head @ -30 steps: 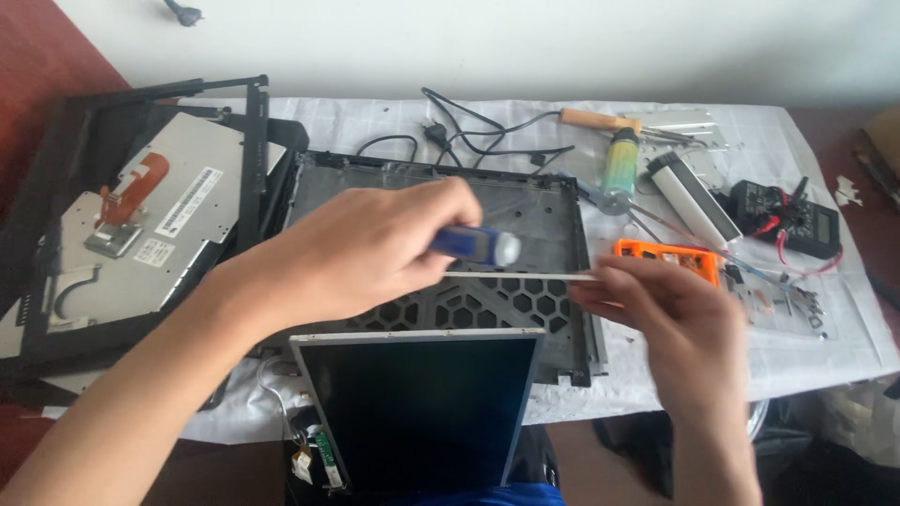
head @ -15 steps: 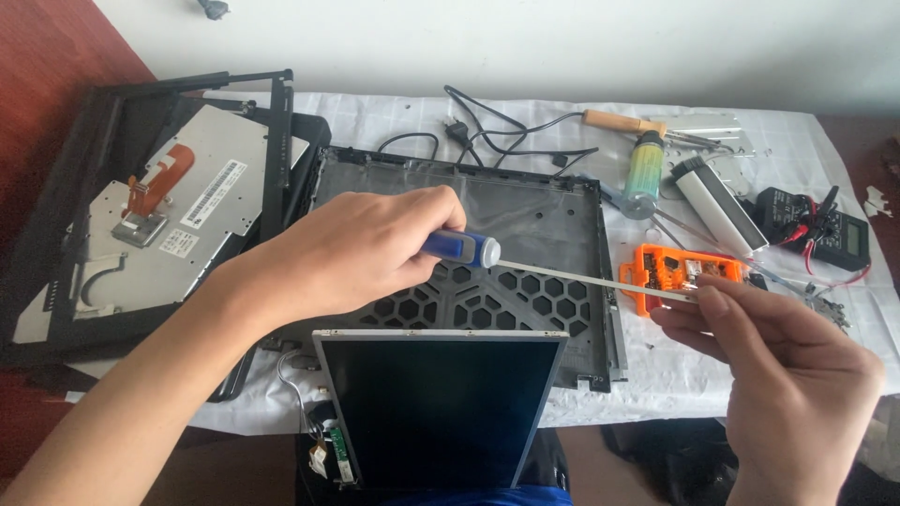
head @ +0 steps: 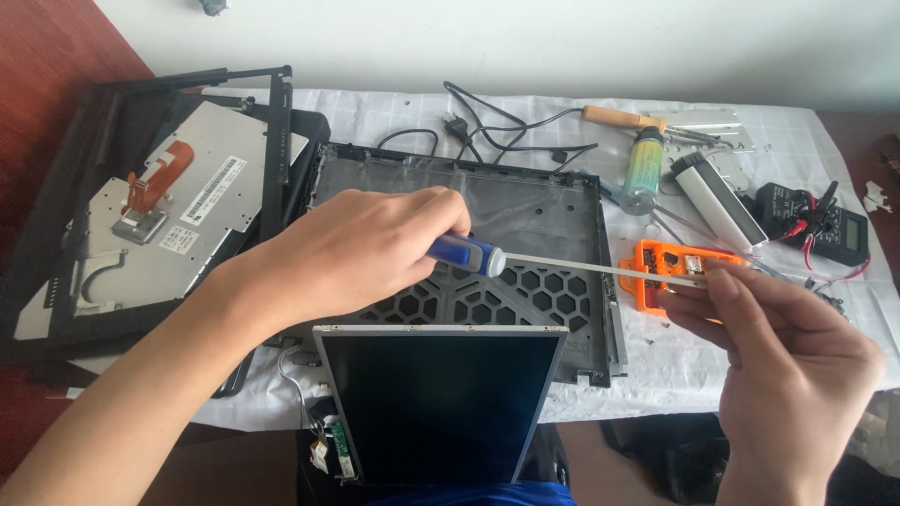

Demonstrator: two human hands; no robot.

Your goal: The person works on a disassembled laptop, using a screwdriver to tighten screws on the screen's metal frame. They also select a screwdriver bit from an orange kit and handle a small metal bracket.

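My left hand (head: 347, 253) is closed around a blue-handled screwdriver (head: 466, 253) above a black laptop lid shell (head: 525, 201) with a honeycomb pattern. A thin white strip (head: 600, 269) runs from the screwdriver's handle end to my right hand (head: 787, 351), which pinches its far end between thumb and fingers. A bare dark screen panel (head: 441, 403) leans against the table's near edge below both hands, with a small circuit board (head: 336, 454) hanging at its lower left corner.
A black frame and a grey metal plate (head: 178, 201) lie at the left. An orange tool (head: 661, 258), a canister (head: 643, 167), a wooden-handled soldering iron (head: 614, 117), a silver cylinder (head: 717, 197), a multimeter (head: 830, 225) and black cables (head: 497, 131) lie on the white cloth.
My right hand has drawn away to the right and lower along the strip, so more of the strip shows between the hands. My left hand keeps its grip on the screwdriver.
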